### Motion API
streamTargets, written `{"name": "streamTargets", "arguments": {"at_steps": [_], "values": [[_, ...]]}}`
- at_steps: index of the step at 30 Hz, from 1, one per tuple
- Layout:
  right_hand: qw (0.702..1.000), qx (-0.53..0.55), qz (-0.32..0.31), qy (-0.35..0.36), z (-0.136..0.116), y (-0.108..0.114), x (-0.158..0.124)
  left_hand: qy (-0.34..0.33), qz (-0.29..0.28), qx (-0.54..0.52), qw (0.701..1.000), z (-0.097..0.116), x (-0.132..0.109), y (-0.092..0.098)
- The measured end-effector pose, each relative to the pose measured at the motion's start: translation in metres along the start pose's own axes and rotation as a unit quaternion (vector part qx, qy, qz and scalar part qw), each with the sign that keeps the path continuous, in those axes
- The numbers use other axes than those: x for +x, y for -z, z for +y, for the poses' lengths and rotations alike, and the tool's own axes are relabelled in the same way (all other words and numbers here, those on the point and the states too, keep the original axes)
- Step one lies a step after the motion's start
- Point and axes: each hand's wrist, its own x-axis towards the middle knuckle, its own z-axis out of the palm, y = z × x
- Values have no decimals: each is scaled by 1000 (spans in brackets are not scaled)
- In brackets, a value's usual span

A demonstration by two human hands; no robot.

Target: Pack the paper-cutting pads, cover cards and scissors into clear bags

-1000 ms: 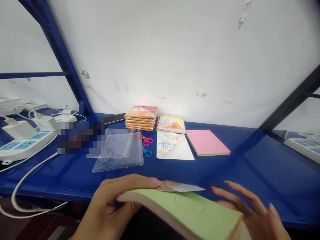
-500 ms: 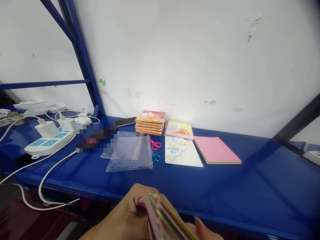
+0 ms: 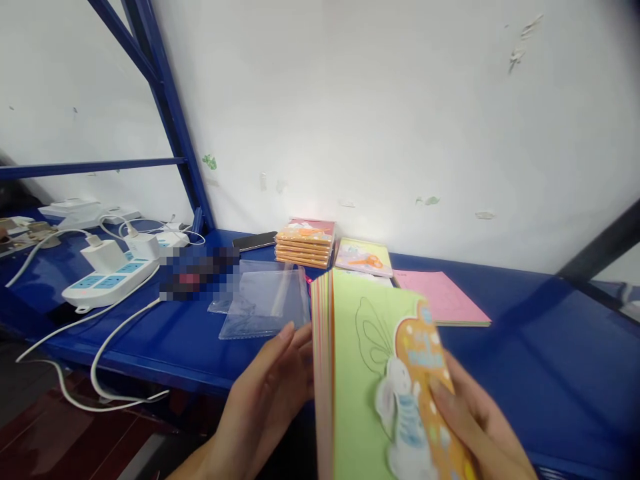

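A thick pad of coloured paper [image 3: 373,320] is held upright before me. Its front shows a green sheet with a line-drawn butterfly and an orange cover strip with a white rabbit. My right hand [image 3: 470,413] grips its right side, thumb on the front and fingers behind. My left hand [image 3: 273,390] is open at the pad's left edge, thumb and fingers apart. Some of its fingertips reach the edge or go behind it; I cannot tell whether they touch. Beyond lie clear plastic sleeves [image 3: 270,300] and a pink paper pad [image 3: 450,300], partly hidden.
A stack of wrapped orange packs [image 3: 305,247] stands near the wall, beside a yellow pack with orange scissors [image 3: 365,257]. A dark phone [image 3: 255,241] lies behind the sleeves. On the left are a white power strip [image 3: 113,283] and loose cables [image 3: 97,353].
The pad has come up from the bottom edge and turned its front towards me. My left hand has loosened from it and moved to its left side. The pad hides the small scissors.
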Motion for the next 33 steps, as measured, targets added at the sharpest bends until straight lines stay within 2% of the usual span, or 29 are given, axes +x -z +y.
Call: {"name": "streamTargets", "arguments": {"at_steps": [2, 4, 6, 8, 13, 16, 18, 23, 26, 29, 31, 33], "values": [[997, -17, 69, 22, -8, -1, 4, -15, -7, 22, 1000, 1, 7, -3], [988, -72, 109, 86, -9, -1, 12, -67, 17, 92, 993, -5, 20, -4], [974, -130, 117, 147, -6, 1, 21, -127, 45, 158, 978, -14, 33, -4], [965, -159, 108, 179, -1, 5, 28, -147, 51, 196, 968, -26, 40, -3], [978, -133, 83, 136, 4, 9, 32, -154, 76, 296, 940, -42, 36, -1], [976, -148, 90, 129, 6, 9, 36, -159, 35, 315, 935, -40, 33, -2], [974, -157, 96, 133, 8, 10, 40, -157, 28, 318, 935, -40, 34, -2], [978, -135, 103, 122, 5, -3, 45, -154, 96, 303, 936, -46, 39, -1], [981, -131, 64, 130, -8, -17, 46, -174, 140, 303, 926, -31, 36, 3], [960, -205, 3, 189, -23, -27, 53, -221, 186, 345, 893, 5, 27, 13], [921, -319, -9, 224, -27, -35, 59, -272, 258, 384, 844, 34, 19, 23], [851, -470, -1, 235, -25, -49, 65, -297, 322, 409, 801, 60, 12, 34]]}}
